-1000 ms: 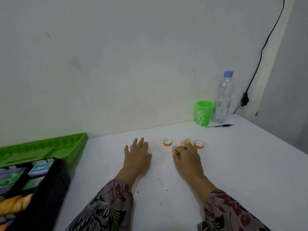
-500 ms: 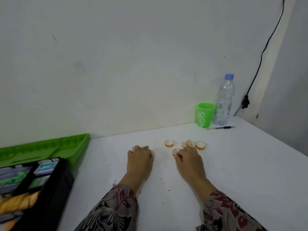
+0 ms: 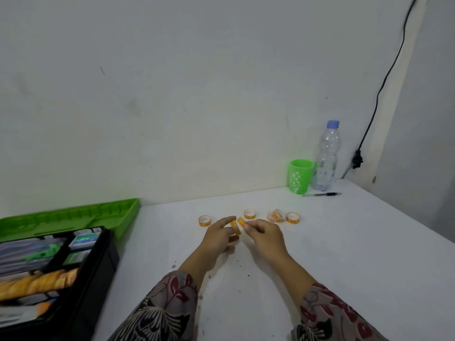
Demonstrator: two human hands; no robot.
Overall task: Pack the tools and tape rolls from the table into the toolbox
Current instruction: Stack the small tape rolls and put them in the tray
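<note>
Several small orange tape rolls lie on the white table: one to the left, one in the middle, and a cluster with another roll to the right. My left hand and my right hand are raised just above the table, close together. Each pinches an orange tape roll, the left hand's roll and the right hand's roll almost touching. The open black toolbox with a green lid sits at the left, holding packed items.
A green cup, a plastic water bottle and a black pen stand at the table's back right by the wall. A black cable runs down the wall corner. The table's right edge slants down at the far right.
Both hands lifted off the table and came together, each now holding a tape roll. The left hand went from flat to curled round a roll, leaving one roll behind on its left.
</note>
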